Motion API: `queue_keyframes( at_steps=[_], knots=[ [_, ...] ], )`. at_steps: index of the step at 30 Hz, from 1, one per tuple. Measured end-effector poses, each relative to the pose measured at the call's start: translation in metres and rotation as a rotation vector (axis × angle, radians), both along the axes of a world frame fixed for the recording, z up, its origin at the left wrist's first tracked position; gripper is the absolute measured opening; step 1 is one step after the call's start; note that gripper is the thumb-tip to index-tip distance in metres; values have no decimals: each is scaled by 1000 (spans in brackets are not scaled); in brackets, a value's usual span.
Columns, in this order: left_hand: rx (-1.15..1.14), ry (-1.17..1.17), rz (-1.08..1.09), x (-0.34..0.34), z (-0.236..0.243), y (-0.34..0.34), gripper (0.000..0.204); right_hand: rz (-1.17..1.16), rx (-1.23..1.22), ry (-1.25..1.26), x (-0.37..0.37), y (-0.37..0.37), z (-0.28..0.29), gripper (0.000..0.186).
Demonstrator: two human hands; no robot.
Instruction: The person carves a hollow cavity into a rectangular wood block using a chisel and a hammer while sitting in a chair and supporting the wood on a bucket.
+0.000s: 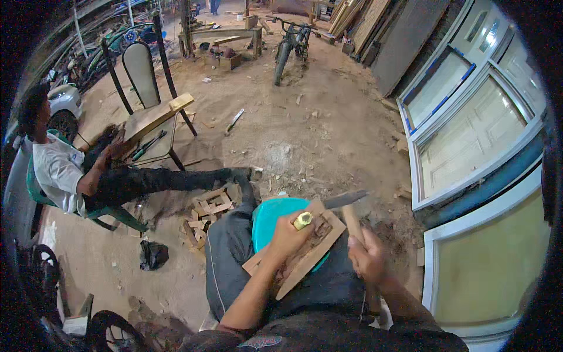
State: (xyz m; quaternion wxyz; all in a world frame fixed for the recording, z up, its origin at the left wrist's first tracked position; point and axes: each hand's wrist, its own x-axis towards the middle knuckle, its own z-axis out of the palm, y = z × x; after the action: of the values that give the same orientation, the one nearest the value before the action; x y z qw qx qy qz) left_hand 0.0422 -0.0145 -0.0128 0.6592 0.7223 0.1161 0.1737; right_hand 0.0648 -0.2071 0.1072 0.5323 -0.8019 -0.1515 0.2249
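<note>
My left hand (285,234) is closed around a tool with a pale yellow handle end (302,220), upright over the wood; its lower part is hidden. Beneath it lies a wooden board (314,258) with a rough, carved-out recess, tilted across my lap and a teal seat-like surface (272,214). To the right, my right hand (368,255) grips the light wooden handle of a hammer (352,220). Its long dark head is slightly blurred, raised beside the yellow handle end and apart from it.
At the left a seated person (58,164) holds a long wooden piece (149,120) against a chair (141,73). Wood offcuts (205,214) and a black bag (153,255) lie nearby. A saw (234,121) lies ahead, before a bicycle (287,50). Framed doors (469,129) stand right.
</note>
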Motion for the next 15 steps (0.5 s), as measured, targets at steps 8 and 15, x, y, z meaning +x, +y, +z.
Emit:
queue_keyframes(
  at_steps=[8,15],
  knots=[
    [-74,-35,111,5,9,-2,22,-190,148,454,-3,-29,-73,24],
    [-202,-15,114,4,8,3,22,-78,14,367,5,-37,-88,26]
  ],
)
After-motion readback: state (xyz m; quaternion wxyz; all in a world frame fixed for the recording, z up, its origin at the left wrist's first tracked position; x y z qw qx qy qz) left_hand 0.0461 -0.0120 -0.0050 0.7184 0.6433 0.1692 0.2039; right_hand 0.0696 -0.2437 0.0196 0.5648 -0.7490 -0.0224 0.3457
